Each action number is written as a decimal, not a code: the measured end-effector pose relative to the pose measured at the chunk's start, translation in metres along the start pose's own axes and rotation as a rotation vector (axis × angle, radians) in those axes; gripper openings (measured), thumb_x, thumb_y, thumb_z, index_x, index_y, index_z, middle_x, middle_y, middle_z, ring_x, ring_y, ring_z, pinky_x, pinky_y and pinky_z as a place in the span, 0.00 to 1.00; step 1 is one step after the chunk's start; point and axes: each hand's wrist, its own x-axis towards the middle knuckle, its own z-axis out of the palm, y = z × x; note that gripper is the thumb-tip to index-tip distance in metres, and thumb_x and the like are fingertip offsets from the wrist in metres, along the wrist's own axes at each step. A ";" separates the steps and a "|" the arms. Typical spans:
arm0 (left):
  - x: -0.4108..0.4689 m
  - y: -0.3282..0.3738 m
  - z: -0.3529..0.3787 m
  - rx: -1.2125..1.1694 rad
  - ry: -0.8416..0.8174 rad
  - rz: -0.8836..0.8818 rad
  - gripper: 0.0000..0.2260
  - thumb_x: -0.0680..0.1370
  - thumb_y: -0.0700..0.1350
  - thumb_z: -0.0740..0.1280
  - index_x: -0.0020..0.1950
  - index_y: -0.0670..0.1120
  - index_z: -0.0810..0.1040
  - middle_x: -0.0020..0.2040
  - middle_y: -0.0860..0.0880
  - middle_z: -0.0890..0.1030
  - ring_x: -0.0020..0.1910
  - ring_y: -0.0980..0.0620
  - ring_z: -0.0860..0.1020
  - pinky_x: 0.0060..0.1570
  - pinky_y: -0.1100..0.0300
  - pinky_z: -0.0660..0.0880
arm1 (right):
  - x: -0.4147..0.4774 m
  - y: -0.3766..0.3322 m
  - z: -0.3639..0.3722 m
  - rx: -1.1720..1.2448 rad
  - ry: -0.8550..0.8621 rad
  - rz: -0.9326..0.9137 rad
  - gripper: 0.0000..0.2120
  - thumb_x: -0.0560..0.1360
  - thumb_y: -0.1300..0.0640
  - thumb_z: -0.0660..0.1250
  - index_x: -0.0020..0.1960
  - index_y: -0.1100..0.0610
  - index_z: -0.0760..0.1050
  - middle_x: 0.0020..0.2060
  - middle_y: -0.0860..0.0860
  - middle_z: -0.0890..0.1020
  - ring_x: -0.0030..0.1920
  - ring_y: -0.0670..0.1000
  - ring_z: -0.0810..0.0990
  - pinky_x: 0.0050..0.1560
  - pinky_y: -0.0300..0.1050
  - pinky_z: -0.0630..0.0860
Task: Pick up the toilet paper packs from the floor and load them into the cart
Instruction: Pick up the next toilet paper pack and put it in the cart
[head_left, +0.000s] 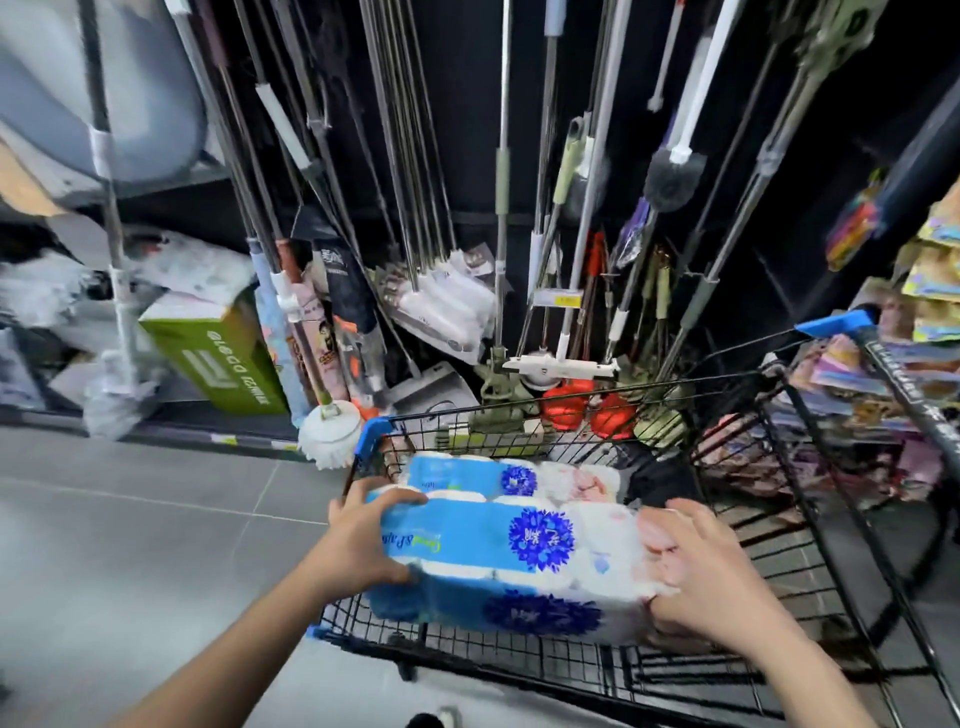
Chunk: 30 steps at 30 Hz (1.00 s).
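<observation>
— Is any writing legible?
— The toilet paper pack (519, 556) has a script on its blue band, upside down and too blurred to read with certainty, next to a blue flower emblem. The green box (218, 358) at the left has white lettering, also upside down and unclear.
— How do the hands sit?
— The left hand (363, 540) curls round the pack's left end with the thumb on top. The right hand (711, 566) clasps the right end with its fingers spread. The pack is inside the rim of the cart (727, 670).
— How many packs?
— Two: the held one, and a second pack (498, 478) just beyond it in the cart.
</observation>
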 end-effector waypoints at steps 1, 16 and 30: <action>0.000 0.001 0.005 0.001 -0.005 -0.020 0.35 0.61 0.54 0.80 0.65 0.69 0.69 0.68 0.53 0.58 0.61 0.49 0.58 0.71 0.51 0.61 | 0.004 0.002 0.002 -0.002 -0.010 -0.001 0.47 0.51 0.43 0.67 0.73 0.42 0.69 0.70 0.49 0.65 0.73 0.58 0.67 0.72 0.53 0.69; 0.012 -0.035 0.078 0.015 -0.045 -0.183 0.41 0.54 0.64 0.72 0.68 0.68 0.71 0.73 0.51 0.60 0.74 0.41 0.61 0.75 0.47 0.56 | 0.020 0.016 0.050 0.019 -0.239 0.052 0.47 0.57 0.48 0.69 0.75 0.38 0.60 0.73 0.45 0.57 0.73 0.54 0.63 0.71 0.46 0.67; 0.021 -0.049 0.123 0.031 -0.055 -0.220 0.44 0.59 0.54 0.78 0.74 0.62 0.68 0.76 0.50 0.56 0.75 0.39 0.56 0.75 0.46 0.62 | 0.032 0.030 0.109 -0.003 -0.296 0.074 0.52 0.63 0.47 0.75 0.81 0.42 0.52 0.74 0.49 0.52 0.75 0.57 0.59 0.73 0.48 0.68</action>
